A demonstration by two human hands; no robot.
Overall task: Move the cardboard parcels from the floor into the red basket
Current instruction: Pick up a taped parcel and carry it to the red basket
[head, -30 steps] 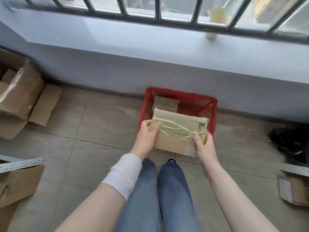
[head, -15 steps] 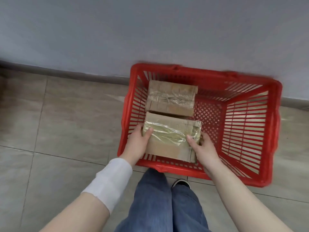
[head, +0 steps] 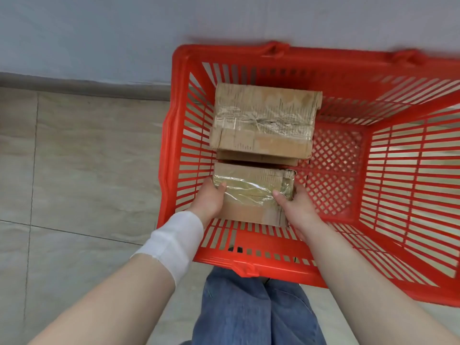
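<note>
Left grip (head: 209, 199) clasps the left end of the taped cardboard parcel (head: 251, 192), thumb on the tape. The parcel's long axis runs left to right, low inside the red basket (head: 171, 170), just nearer than a larger parcel (head: 263, 123). Right grip (head: 297, 206) clasps the opposite end, equally close. Setting down probably needs a straight drop; floor contact cannot be told.

Red basket (head: 271, 262): glossy moulded plastic lattice. Parcels (head: 263, 120): matt, creased cardboard under shiny crinkled tape. Floor (head: 87, 158): smooth tile.
</note>
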